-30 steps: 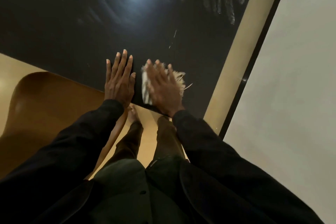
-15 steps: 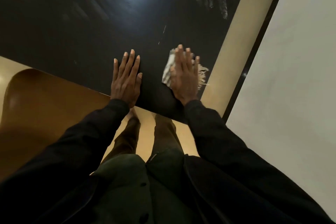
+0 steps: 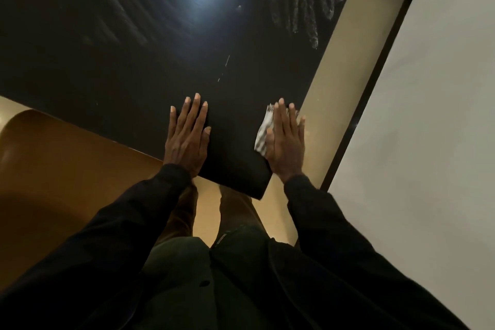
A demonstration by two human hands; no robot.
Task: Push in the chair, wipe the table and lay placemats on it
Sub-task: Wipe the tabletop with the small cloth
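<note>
The right hand [image 3: 285, 139] lies flat with fingers spread, pressing a pale striped cloth [image 3: 263, 132] onto the near right corner of the glossy black table [image 3: 160, 48], while the left hand [image 3: 187, 139] rests open and empty beside it, the brown chair [image 3: 67, 169] at left.

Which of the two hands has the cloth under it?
The right hand, flat at the table's right edge, presses the striped cloth. The left hand lies bare on the black top.
</note>
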